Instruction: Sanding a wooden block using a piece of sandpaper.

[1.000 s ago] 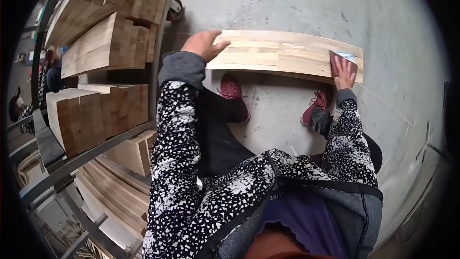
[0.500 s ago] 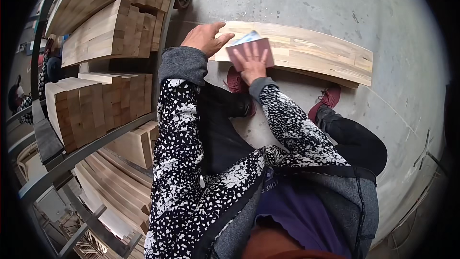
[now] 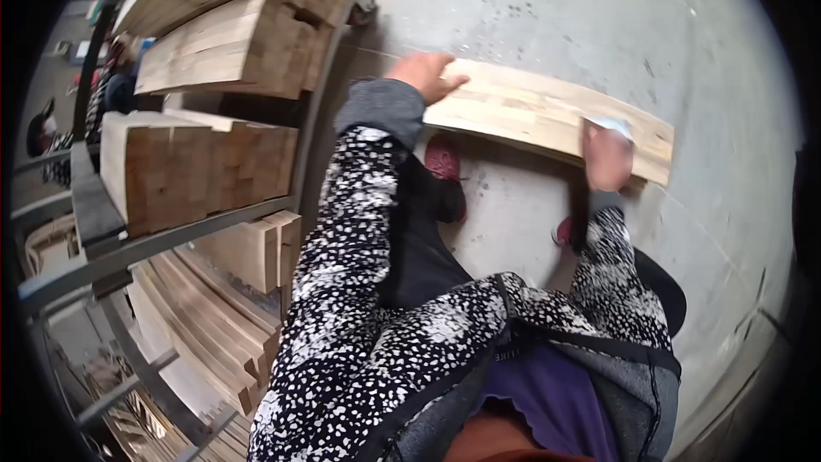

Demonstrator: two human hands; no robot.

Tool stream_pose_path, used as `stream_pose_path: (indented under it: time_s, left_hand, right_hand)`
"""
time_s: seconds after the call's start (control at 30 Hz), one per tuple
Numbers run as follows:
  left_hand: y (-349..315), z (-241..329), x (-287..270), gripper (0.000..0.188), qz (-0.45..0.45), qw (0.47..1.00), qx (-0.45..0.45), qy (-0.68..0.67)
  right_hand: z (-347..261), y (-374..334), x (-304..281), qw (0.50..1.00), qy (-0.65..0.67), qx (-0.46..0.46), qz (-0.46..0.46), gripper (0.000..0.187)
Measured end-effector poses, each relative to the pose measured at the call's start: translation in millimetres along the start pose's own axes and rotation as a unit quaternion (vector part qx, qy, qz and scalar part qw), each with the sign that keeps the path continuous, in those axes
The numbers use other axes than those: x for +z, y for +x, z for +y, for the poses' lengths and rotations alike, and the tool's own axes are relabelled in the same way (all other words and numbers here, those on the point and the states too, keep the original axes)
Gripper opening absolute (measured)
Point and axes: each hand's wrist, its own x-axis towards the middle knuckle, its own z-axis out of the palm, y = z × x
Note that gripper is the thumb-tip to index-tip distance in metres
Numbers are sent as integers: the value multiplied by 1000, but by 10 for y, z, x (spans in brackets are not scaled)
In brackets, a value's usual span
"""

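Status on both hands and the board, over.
Left hand at left end of wooden board. Right hand, blurred, on sheet toward right end. Hand partly hides sheet.

Board (image 3: 530, 111): lay crosswise before the person, just beyond the left shoe (image 3: 443, 159).
Left hand (image 3: 426, 77): was at the board's left end.
Right hand (image 3: 609, 161): was near the right end — over a sheet (image 3: 612, 126) on the board.
Rack (image 3: 171, 245): stood left of the person — blocks (image 3: 209, 175) on it, planks (image 3: 192, 325) lower down.
Caster (image 3: 364, 7): sat by the rack's far end, left of the board.
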Motion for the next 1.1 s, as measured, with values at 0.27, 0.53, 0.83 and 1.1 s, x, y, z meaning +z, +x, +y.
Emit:
stream_pose_path:
  time_s: [0.27, 0.53, 0.83, 1.1]
  left_hand:
    - [53, 148, 203, 41, -6, 1000, -8, -6]
    - [22, 113, 166, 39, 0, 1000, -11, -15]
    - [100, 109, 107, 44, 10, 998, 56, -13]
    - [50, 114, 128, 44, -39, 997, 60, 0]
  right_hand:
    - [1009, -127, 566, 983, -59, 161, 58, 70]
    - [-218, -182, 276, 990, -51, 130, 6, 73]
    - [-2276, -129, 293, 935, 175, -287, 111, 70]
    - [384, -164, 206, 969, 19, 168, 177, 55]
